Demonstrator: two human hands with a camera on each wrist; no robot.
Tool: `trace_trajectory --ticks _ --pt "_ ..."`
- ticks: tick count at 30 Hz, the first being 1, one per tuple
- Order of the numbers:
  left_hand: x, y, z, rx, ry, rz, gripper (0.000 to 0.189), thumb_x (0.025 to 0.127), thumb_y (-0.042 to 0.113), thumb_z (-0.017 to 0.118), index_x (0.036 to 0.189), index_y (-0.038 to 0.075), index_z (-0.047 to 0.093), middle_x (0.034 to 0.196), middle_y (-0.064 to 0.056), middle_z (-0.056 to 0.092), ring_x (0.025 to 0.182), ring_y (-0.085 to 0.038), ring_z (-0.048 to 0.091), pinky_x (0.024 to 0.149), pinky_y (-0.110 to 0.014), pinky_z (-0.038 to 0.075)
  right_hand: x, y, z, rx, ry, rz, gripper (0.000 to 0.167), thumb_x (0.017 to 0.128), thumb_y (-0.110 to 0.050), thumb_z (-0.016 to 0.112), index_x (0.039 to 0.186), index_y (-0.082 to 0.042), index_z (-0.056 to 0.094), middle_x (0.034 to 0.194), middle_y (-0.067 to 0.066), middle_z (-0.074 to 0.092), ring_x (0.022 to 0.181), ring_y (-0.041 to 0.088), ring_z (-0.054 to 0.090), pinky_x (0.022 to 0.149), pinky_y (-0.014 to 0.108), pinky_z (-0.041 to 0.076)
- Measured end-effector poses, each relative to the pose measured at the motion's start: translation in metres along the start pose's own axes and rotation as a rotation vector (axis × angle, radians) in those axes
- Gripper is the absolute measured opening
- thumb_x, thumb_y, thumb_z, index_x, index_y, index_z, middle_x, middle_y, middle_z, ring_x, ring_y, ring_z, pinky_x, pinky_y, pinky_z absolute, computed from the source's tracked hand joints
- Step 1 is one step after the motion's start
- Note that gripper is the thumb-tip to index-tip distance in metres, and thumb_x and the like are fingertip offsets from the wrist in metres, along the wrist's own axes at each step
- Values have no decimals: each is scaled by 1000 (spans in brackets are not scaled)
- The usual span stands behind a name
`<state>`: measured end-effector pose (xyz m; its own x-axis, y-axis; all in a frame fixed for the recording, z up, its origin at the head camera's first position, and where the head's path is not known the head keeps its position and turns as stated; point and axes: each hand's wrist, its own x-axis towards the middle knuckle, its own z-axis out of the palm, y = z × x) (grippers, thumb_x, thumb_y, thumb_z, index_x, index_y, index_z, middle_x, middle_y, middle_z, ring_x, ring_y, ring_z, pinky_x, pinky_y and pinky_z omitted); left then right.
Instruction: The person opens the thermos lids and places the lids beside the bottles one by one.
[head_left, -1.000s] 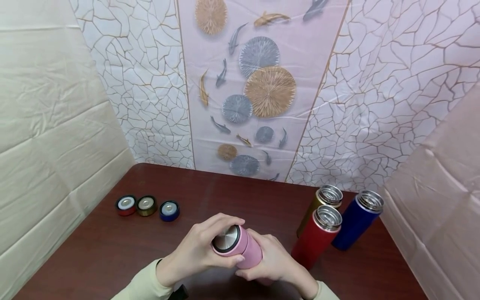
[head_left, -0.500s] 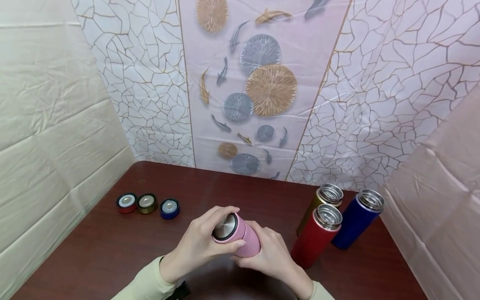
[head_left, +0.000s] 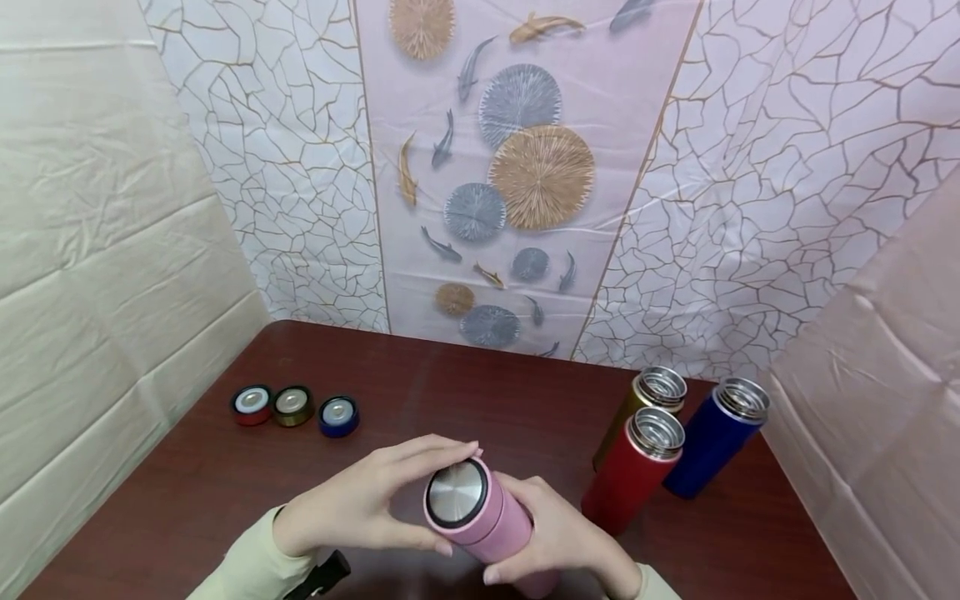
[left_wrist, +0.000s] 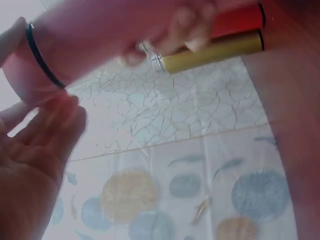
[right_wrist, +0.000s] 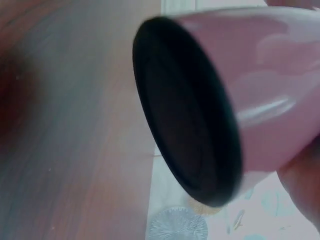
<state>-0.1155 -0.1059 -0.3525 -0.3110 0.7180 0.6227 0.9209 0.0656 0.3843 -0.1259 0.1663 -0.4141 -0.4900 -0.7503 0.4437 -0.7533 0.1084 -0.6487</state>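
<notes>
A pink thermos bottle (head_left: 504,532) is held tilted, its top leaning toward the left hand. Its pink lid (head_left: 457,493) has a brushed steel top with a black ring and sits on the body; a thin seam shows between them. My right hand (head_left: 558,533) grips the body, thumb on the near side and fingers on the far side. The left hand (head_left: 360,504) spans the lid, fingertips at its far edge and thumb tip at its near edge, with a gap between palm and lid. In the right wrist view the bottle's black base (right_wrist: 185,110) shows, raised off the table.
Red (head_left: 630,479), gold (head_left: 618,429) and blue (head_left: 708,442) thermos bottles stand lidless at right. Red (head_left: 252,406), gold (head_left: 292,407) and blue (head_left: 339,417) lids lie upturned at left on the dark wood table (head_left: 187,500). Patterned cloth walls (head_left: 480,250) surround it.
The bottle rose a little, then came lower and nearer. My left hand's fingers have straightened and its thumb has drawn back toward the lid's near edge. The right hand keeps its grip.
</notes>
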Motion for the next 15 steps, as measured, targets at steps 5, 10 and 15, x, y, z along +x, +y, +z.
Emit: trace_trajectory --ticks 5,10,15 --pt "0 2 -8 75 20 186 80 81 33 87 143 -2 51 142 -15 54 126 -24 58 102 -32 48 2 -5 0 12 -99 -17 65 76 -36 87 131 -20 56 107 -9 70 88 -2 65 74 17 54" --pt "-1 1 -8 94 42 230 78 78 33 89 137 -6 55 138 -17 57 122 -26 60 101 -31 49 2 -5 1 -2 -100 -24 62 77 -36 86 129 -20 57 106 -9 70 87 -3 65 74 16 53" --pt "-3 -2 -6 114 72 233 78 76 33 91 134 -7 57 134 -19 60 120 -27 63 100 -31 49 1 -3 3 -30 -73 -17 60 78 -39 85 128 -20 57 104 -10 69 86 -3 64 72 15 53"
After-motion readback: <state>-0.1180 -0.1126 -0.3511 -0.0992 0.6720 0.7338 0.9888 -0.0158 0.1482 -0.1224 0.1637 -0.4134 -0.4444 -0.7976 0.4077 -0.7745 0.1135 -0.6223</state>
